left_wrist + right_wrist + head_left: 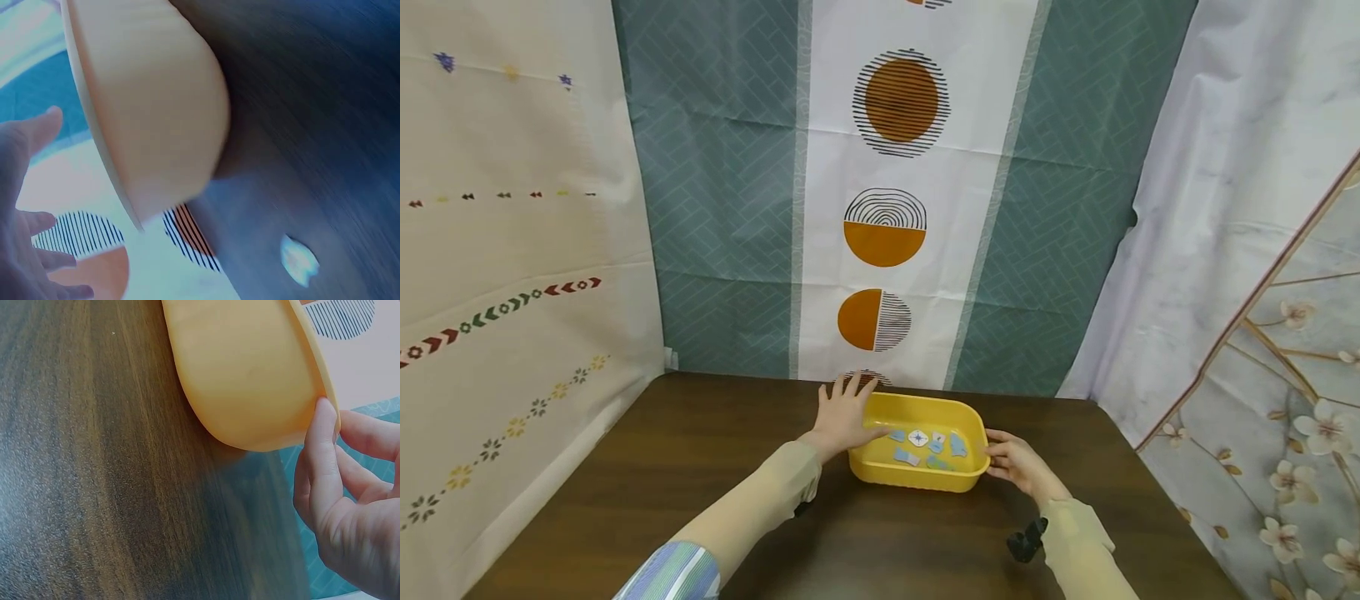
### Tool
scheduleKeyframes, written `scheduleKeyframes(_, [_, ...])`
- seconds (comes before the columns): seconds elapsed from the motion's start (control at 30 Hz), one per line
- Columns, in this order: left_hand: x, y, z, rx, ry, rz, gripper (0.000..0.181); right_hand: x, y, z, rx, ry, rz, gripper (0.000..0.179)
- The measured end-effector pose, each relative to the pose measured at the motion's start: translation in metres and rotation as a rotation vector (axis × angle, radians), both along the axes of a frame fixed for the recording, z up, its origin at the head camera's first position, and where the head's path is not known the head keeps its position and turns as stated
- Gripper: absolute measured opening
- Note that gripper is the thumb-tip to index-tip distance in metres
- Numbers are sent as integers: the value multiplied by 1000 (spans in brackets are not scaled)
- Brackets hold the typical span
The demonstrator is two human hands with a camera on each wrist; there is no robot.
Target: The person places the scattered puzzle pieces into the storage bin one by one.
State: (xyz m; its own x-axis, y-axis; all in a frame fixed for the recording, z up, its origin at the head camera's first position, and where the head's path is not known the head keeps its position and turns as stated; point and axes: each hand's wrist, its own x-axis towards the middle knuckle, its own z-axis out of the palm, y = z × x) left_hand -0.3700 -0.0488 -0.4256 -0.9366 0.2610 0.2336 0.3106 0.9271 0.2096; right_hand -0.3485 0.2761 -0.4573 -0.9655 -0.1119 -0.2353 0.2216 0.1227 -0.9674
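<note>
A yellow plastic tub (pixel 917 482) stands on the dark wooden table. Inside lie several small flat pale-blue and white pieces (pixel 958 444), one of them a white piece (pixel 918 437) printed with a compass star. My left hand (pixel 842 417) hovers at the tub's left end, fingers spread and straight, its thumb reaching over the rim; the left wrist view shows those fingers apart from the tub wall (pixel 156 112). At the right end, my right hand (pixel 1018 462) pinches the rim between thumb and fingers, plain in the right wrist view (pixel 350 512).
The wooden table (pixel 700 475) runs back to a green and white patterned curtain (pixel 722 208). Cloth hangs along both sides. In the left wrist view a small whitish piece (pixel 299 259) lies on the table beyond the tub. A black strap (pixel 1027 540) hangs at my right wrist.
</note>
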Motion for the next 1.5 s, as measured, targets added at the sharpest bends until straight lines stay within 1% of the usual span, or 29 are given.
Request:
scheduleKeyframes(0.17, [1, -24, 0, 20, -5, 40, 88, 0, 0, 2, 8, 12, 12, 58])
scheduleKeyframes(0.3, [2, -44, -1, 46, -4, 55, 87, 0, 1, 3, 12, 4, 11, 59])
scheduleKeyframes(0.37, [3, -55, -3, 51, -7, 64, 87, 1, 1, 3, 13, 2, 18, 60])
scheduleKeyframes(0.5, [6, -74, -12, 54, -28, 81, 87, 2, 1, 3, 17, -3, 28, 61])
scheduleKeyframes(0.6, [7, -82, -17, 53, -44, 77, 87, 1, 1, 4, 6, -7, 14, 60])
scheduleKeyframes(0.73, [7, -89, -24, 52, -71, 62, 82, 2, 2, 4, 1, -2, 17, 60])
scheduleKeyframes(0.87, [7, -93, -31, 54, -100, 63, 72, 2, 2, 3, -6, 6, 27, 61])
scheduleKeyframes(1.0, [9, -96, -35, 64, -141, 64, 64, 2, 3, 1, -2, 9, 35, 60])
scheduleKeyframes(1.1, [9, -97, -38, 60, -164, 57, 61, 2, 3, 2, 4, 9, 37, 60])
scheduleKeyframes(1.4, [8, -94, -44, -4, -184, 36, 59, 2, 1, 2, -5, -3, 28, 61])
scheduleKeyframes(1.5, [8, -93, -45, -22, -170, 24, 52, 2, 1, 2, -1, -6, 27, 61])
